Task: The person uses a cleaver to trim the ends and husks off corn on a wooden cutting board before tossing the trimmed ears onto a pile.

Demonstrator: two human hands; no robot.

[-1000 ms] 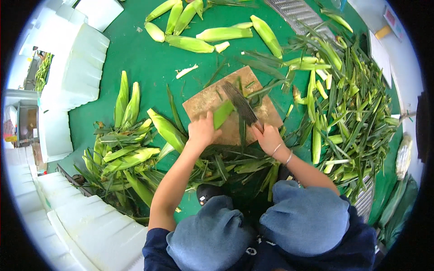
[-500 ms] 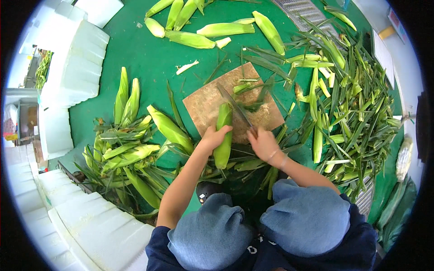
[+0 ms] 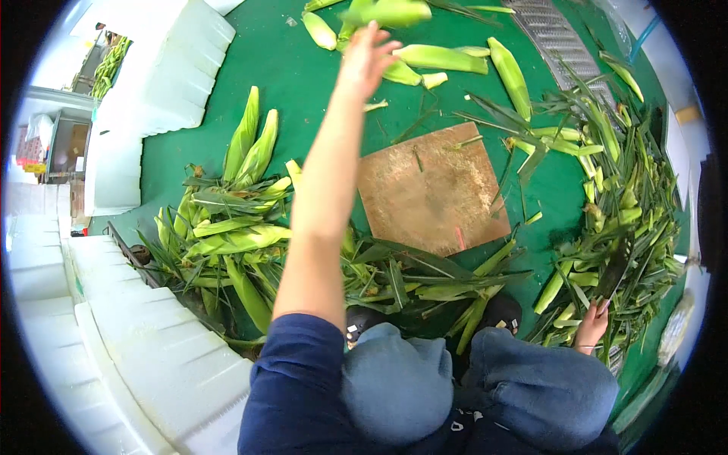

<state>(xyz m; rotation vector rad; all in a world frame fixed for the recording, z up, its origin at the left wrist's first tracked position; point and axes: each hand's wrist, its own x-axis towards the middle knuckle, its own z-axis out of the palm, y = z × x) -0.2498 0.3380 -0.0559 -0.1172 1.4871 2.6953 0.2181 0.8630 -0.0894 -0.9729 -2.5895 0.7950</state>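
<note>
Left hand (image 3: 366, 57) stretched far out over the green floor (image 3: 303, 83), fingers spread, grip fully open and empty, just beside a blurred ear of corn (image 3: 390, 13) near the floor's far edge, not touching it as far as can be told; around that ear, a loose row of trimmed ears (image 3: 440, 58) along the same far edge. Right hand (image 3: 592, 326) low at the right side of the floor, grip closed round the handle of a dark cleaver (image 3: 613, 274), blade lying over the heap of husk leaves and stalk ends (image 3: 629, 205) piled along the right edge. Bare brown cutting board (image 3: 432, 189) in the middle of the floor, a few green scraps on it, well apart from both hands. Unhusked ears (image 3: 235, 227) heaped at the left side near the white foam boxes (image 3: 167, 72), more white boxes (image 3: 129, 341) along the near left edge. Strewn leaves (image 3: 425, 280) between the board and the knees in blue trousers (image 3: 485, 379) at the near edge
</note>
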